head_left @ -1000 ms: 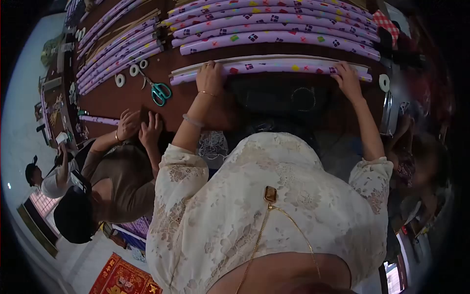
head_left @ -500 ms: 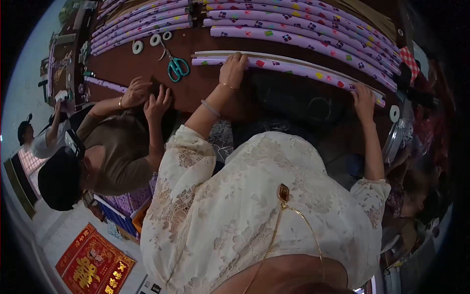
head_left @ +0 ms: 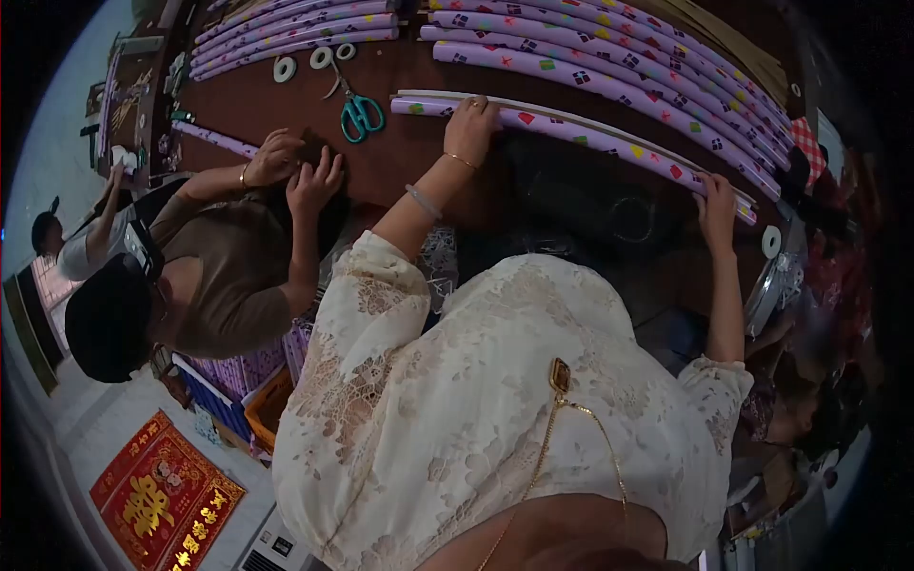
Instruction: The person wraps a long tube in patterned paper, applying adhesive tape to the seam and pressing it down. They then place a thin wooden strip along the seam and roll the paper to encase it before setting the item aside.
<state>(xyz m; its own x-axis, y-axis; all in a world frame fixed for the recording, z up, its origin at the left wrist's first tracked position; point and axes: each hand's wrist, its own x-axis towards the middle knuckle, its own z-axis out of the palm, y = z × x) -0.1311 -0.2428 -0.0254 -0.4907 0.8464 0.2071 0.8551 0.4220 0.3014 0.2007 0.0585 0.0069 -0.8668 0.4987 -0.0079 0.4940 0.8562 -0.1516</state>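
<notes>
While grasping the patterned purple roll near one end with the left hand, grips near the other with the right hand. Lies on the brown table, near similar rolls.

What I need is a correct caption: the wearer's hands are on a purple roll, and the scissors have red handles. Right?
No: the head view shows the scissors' handles are teal, not red. The left hand and right hand are on a purple roll.

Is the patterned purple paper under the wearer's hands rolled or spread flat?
Rolled: the patterned purple paper forms a long, narrow tube, with the left hand and right hand on it.
</notes>
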